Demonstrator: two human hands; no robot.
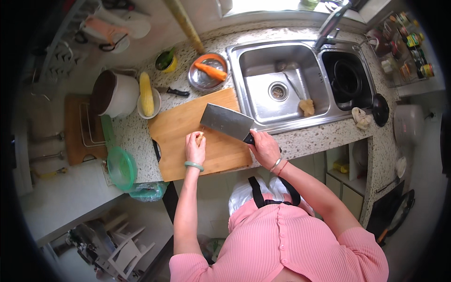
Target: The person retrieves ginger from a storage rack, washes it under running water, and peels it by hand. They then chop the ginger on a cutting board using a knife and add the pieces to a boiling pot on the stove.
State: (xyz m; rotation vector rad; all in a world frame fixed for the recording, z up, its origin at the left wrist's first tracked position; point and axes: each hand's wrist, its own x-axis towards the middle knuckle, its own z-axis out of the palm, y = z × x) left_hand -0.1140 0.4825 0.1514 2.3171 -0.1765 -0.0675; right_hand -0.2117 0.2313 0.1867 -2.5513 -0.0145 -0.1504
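Note:
My right hand is closed round the black handle of a cleaver. Its broad steel blade points left over the wooden cutting board. Pinched in the fingers of my left hand is a small tan piece of ginger, partly hidden by them. This hand is over the middle of the board, just below the blade's left end. Beyond the board, a peeled carrot lies across a metal bowl. An ear of corn rests on a white bowl, near a black-handled knife.
A double steel sink with a faucet adjoins the board on the right. To the left stand a large white pot and a green plastic basket. A yellow cup with greens is behind. A black lid sits beyond the sink.

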